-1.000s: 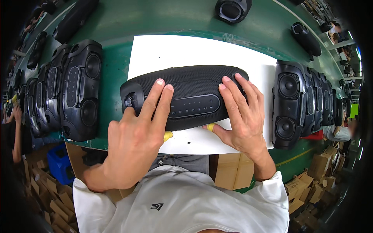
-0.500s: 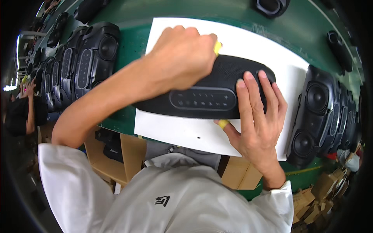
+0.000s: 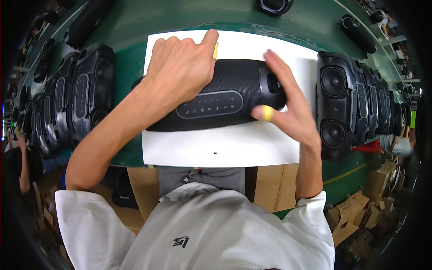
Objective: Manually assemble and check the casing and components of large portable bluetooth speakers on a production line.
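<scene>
Black speaker [image 3: 216, 96], one, on white sheet [image 3: 225, 146]; both hands [image 3: 180, 67] [image 3: 288, 108] rest open on it.

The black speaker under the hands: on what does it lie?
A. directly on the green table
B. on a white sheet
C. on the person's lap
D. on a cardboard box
B: the black speaker lies on a white sheet spread over the green table.

Black, oblong speaker [image 3: 220, 96] with mesh body and a glossy strip of control buttons facing up, lying lengthwise on its side across the middle of the white sheet [image 3: 225, 146], partly covered by hands.
</scene>
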Available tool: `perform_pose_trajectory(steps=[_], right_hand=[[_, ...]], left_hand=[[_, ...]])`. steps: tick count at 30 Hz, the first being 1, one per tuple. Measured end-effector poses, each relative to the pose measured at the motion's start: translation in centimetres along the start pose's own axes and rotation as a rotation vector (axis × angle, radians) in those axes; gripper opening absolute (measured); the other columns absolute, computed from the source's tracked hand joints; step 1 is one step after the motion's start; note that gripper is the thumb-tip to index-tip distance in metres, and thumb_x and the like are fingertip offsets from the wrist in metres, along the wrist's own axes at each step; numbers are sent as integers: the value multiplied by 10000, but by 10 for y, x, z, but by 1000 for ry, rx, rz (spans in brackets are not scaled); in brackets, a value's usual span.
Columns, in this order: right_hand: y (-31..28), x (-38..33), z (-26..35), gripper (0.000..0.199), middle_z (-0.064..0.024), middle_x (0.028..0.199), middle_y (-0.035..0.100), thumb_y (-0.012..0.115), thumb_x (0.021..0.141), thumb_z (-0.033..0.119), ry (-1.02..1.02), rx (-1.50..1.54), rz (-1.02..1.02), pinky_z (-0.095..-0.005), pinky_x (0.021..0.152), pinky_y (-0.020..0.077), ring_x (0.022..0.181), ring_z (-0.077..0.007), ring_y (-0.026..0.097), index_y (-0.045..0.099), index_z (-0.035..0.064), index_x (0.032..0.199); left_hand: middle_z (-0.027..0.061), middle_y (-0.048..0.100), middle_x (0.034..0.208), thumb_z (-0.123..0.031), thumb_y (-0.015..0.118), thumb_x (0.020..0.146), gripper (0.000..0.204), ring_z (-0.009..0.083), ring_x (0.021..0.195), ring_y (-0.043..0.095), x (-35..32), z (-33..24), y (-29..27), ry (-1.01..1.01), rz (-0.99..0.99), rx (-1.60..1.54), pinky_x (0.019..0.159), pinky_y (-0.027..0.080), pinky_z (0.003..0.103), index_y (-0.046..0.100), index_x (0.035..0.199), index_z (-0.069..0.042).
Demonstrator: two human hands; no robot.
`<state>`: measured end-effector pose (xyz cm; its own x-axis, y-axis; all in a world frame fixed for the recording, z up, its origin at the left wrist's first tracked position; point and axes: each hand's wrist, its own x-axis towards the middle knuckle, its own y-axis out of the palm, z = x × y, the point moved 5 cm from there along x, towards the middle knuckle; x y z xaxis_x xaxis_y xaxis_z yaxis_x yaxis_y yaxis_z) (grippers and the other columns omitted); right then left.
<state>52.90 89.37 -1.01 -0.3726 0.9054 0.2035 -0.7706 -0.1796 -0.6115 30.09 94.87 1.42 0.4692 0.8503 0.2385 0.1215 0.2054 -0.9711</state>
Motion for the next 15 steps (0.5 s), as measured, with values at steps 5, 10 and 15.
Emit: perform_pose_trajectory(steps=[5, 10, 15], right_hand=[[6, 7, 16, 878, -211, 1593, 485, 935, 789, 267, 70, -17, -20, -440, 1237, 407, 1467, -381, 513, 567, 29, 1550], [-2, 9, 20, 855, -210, 1662, 444, 916, 808, 304, 160, -46, 57, -486, 1264, 382, 1534, -426, 446, 587, 124, 1576], [11, 20, 49, 638, -131, 1731, 439, 745, 975, 378, -155, -558, 354, -619, 1319, 231, 1627, -452, 308, 622, 190, 1573]], left_hand=[[207, 689, 643, -152, 654, 940, 351, 403, 579, 694, -5, 2, -3, -73, -88, 61, 581, 540, 495, 653, 1253, 4], [222, 783, 939, -176, 709, 959, 301, 384, 895, 775, -19, 45, -18, -123, 46, -513, 839, 605, 471, 751, 1205, -8], [166, 577, 1608, -325, 877, 864, 722, 396, 1524, 502, -103, 44, -34, 111, 95, -577, 1269, 376, 532, 648, 1506, -87]])
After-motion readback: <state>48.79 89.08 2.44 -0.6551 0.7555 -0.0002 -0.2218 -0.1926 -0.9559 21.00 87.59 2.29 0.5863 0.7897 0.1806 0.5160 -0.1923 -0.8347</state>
